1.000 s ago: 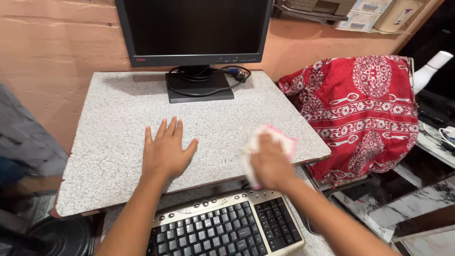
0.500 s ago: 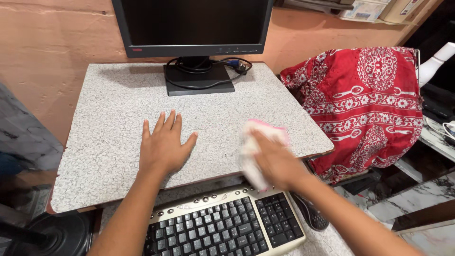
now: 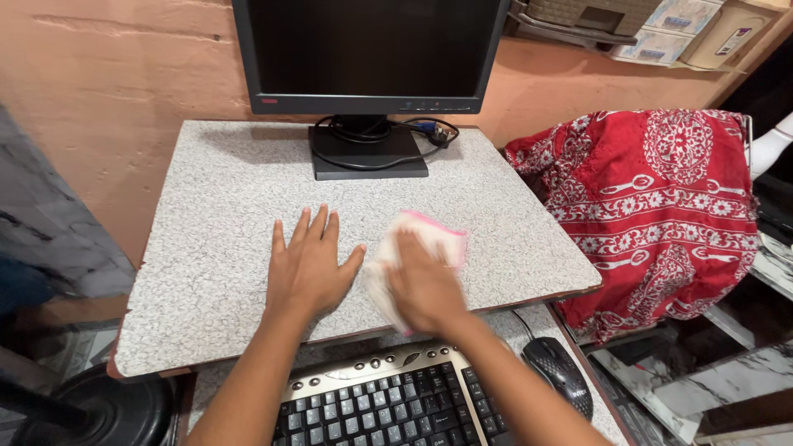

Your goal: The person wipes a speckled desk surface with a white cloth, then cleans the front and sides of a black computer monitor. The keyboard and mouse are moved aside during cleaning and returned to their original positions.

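My left hand (image 3: 307, 268) lies flat, fingers spread, on the speckled grey desk top (image 3: 223, 206) near its front edge. Just to its right, my right hand (image 3: 423, 285) presses a white cloth with pink edging (image 3: 413, 239) onto the desk surface. The cloth sticks out past my fingers toward the back and left. The two hands are nearly touching.
A black monitor (image 3: 372, 54) on its stand, with coiled cables (image 3: 413, 132), occupies the desk's back. Below the front edge sit a black and silver keyboard (image 3: 372, 405) and a black mouse (image 3: 562, 376). A red patterned cloth (image 3: 652, 198) covers something on the right. Boxes sit on a shelf top right.
My right hand has slid the cloth leftward across the desk, from near the right edge to beside my left hand. The left hand stayed flat in place.
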